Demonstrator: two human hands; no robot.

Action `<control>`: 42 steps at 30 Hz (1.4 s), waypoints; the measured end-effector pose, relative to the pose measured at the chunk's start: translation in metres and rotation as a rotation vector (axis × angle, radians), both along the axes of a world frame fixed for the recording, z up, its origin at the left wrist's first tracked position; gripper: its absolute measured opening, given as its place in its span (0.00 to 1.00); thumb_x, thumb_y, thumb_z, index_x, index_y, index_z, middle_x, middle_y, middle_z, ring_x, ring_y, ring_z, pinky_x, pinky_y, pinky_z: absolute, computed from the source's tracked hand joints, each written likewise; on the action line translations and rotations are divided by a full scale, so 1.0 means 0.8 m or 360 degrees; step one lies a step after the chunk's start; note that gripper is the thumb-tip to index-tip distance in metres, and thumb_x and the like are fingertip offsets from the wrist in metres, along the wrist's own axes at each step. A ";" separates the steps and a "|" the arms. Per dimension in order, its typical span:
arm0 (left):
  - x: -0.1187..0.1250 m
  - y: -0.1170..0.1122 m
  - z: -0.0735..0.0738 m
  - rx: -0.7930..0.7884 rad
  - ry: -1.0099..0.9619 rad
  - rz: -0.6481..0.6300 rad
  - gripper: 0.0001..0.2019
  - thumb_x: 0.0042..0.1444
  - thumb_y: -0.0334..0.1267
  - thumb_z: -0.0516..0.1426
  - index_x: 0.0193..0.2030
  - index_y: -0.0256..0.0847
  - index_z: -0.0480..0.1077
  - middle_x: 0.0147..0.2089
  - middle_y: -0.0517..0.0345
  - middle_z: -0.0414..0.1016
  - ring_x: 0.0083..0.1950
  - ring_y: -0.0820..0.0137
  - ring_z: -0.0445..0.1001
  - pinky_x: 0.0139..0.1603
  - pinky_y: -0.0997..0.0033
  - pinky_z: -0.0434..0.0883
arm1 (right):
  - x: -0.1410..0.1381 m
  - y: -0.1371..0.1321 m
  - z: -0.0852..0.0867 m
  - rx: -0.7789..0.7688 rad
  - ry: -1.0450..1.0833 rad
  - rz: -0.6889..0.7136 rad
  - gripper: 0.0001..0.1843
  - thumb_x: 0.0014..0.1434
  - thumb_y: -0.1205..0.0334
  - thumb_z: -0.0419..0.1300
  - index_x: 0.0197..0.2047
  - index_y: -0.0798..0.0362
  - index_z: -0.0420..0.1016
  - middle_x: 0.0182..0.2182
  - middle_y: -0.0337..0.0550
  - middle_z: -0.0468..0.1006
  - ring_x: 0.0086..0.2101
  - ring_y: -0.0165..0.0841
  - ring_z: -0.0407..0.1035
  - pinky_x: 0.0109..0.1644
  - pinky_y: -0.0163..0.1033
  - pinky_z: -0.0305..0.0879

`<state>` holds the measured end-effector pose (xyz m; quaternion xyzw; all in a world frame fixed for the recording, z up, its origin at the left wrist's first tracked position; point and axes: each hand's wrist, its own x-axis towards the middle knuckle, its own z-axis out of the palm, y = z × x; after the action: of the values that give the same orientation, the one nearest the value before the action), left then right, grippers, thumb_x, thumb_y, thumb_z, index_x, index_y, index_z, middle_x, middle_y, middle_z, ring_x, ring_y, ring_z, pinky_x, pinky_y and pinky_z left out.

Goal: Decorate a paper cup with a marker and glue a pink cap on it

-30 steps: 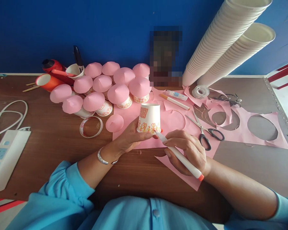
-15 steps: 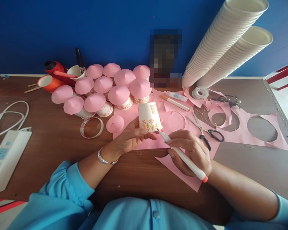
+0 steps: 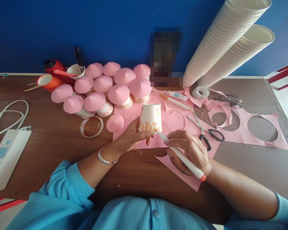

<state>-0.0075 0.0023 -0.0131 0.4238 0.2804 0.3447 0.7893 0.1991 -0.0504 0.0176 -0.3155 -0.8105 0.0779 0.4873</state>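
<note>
Upside down in my left hand point(image 3: 132, 134) is a white paper cup point(image 3: 150, 116), with orange and yellow flowers drawn around its rim end. My fingers wrap its left side and lower edge; those behind the cup are hidden. My right hand point(image 3: 189, 150) grips a white marker point(image 3: 183, 158) with a red-orange end, its tip at the flowers near the cup's lower edge. Behind the cup stand several decorated cups topped with pink paper cones point(image 3: 118, 94). A small pink cone point(image 3: 115, 123) and a cut cup ring point(image 3: 91, 126) lie left of my left hand.
Pink paper sheets point(image 3: 168, 119), some with round holes, spread under and right of my hands. Scissors point(image 3: 201, 129), a second marker point(image 3: 174, 102), a glue tube point(image 3: 176, 95) and tape point(image 3: 201, 92) lie there. Tall cup stacks point(image 3: 220, 48) lean at the back right; a power strip point(image 3: 11, 156) sits left.
The cup has turned in my left hand, so its drawn lattice window has moved toward the right side. The marker tip has shifted slightly left along the rim.
</note>
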 end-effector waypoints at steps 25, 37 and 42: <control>-0.002 -0.002 0.003 0.0042 0.0090 -0.0023 0.18 0.55 0.45 0.69 0.44 0.38 0.70 0.33 0.59 0.72 0.28 0.75 0.67 0.27 0.73 0.68 | -0.002 0.002 -0.002 -0.0037 0.0018 0.0002 0.10 0.63 0.73 0.59 0.48 0.55 0.71 0.33 0.47 0.79 0.34 0.36 0.77 0.32 0.39 0.77; -0.002 -0.002 0.002 0.0038 0.0124 -0.0051 0.21 0.54 0.45 0.69 0.48 0.38 0.70 0.37 0.58 0.72 0.29 0.76 0.67 0.27 0.74 0.68 | -0.002 0.001 -0.003 -0.0014 -0.0018 -0.0008 0.10 0.65 0.72 0.58 0.49 0.54 0.70 0.32 0.45 0.79 0.34 0.36 0.77 0.32 0.40 0.78; -0.002 -0.002 0.002 0.0033 0.0127 -0.0039 0.20 0.55 0.46 0.69 0.47 0.38 0.70 0.34 0.59 0.71 0.28 0.76 0.67 0.26 0.74 0.67 | -0.001 0.001 -0.002 -0.0008 -0.0020 -0.0008 0.10 0.65 0.72 0.58 0.49 0.53 0.70 0.32 0.44 0.79 0.34 0.36 0.77 0.32 0.40 0.78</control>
<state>-0.0093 0.0007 -0.0115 0.4487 0.3029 0.3207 0.7772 0.1982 -0.0496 0.0157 -0.3193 -0.8125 0.0766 0.4816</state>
